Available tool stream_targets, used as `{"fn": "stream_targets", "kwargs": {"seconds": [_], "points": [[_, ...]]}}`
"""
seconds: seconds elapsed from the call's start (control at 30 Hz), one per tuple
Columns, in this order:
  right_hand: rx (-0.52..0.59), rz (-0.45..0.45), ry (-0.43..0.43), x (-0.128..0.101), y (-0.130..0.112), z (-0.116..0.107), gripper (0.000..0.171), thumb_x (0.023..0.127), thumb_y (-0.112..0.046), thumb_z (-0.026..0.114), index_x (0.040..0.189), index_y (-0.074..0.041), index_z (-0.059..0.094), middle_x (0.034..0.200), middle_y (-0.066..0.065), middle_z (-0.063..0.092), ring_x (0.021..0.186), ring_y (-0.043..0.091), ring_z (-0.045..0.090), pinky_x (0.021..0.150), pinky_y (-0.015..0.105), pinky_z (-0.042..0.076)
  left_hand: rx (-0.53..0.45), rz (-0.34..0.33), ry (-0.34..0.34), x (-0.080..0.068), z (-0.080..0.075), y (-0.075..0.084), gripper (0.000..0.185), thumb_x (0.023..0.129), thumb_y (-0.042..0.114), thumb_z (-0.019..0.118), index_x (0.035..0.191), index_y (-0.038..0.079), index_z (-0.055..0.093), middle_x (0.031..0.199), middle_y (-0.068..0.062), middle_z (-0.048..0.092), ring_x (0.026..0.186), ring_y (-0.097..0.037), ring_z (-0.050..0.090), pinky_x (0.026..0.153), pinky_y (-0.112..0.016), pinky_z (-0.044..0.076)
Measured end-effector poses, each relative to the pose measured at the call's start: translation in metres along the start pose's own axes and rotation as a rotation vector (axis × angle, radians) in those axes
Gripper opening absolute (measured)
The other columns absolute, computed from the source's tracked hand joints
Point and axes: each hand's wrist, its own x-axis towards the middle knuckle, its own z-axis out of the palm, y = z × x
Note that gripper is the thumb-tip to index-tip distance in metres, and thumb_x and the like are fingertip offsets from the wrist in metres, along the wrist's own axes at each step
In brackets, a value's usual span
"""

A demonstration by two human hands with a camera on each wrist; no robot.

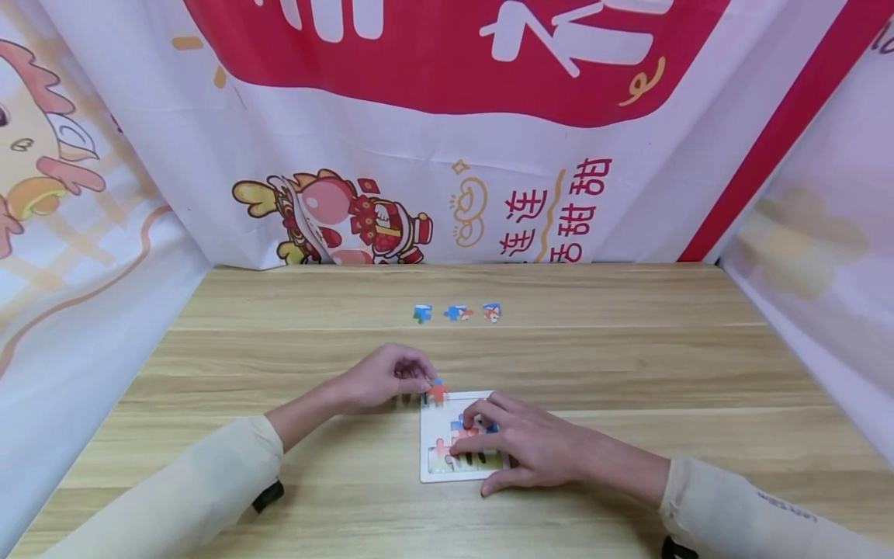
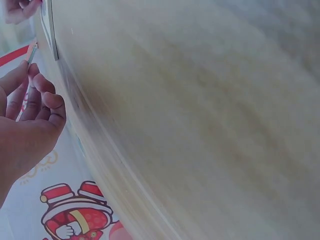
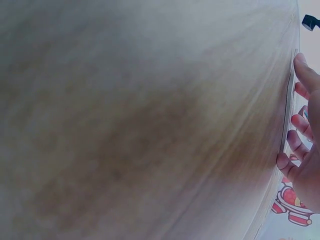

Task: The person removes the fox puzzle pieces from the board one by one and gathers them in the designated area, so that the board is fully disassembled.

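Observation:
Between thumb and fingertips my left hand [image 1: 387, 378] pinches an orange jigsaw piece [image 1: 438, 391] with a bit of blue, over the top left corner of a white puzzle tray [image 1: 434, 425]. In the left wrist view the piece [image 2: 32, 52] appears edge-on at the fingertips. My right hand [image 1: 527, 444] lies over the tray's right side with fingers spread, touching joined jigsaw pieces [image 1: 440, 460] in its lower part. Its palm and fingers hide some of those pieces. The right wrist view shows the right hand [image 3: 307, 135] along the tray's thin edge [image 3: 288, 102].
Beyond the tray, three loose pieces lie in a row: a blue-green piece [image 1: 422, 312], a blue-orange piece [image 1: 457, 312] and a fox-face piece [image 1: 492, 312]. The wooden table [image 1: 628, 349] meets a printed cloth [image 1: 447, 140] at the back and sides.

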Motion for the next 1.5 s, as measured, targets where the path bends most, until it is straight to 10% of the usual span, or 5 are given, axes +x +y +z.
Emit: {"fn": "stream_targets", "kwargs": {"seconds": [1.5], "points": [[0.011, 0.026, -0.021, 0.000, 0.001, 0.001, 0.054, 0.096, -0.062, 0.062, 0.144, -0.037, 0.059, 0.145, 0.001, 0.047, 0.121, 0.015, 0.044, 0.099, 0.036, 0.047, 0.062, -0.140, 0.207, 0.050, -0.040, -0.028, 0.010, 0.097, 0.003, 0.071, 0.104, 0.001, 0.077, 0.094, -0.010, 0.071, 0.081, -0.019, 0.056, 0.071, -0.028, 0.048]]}}
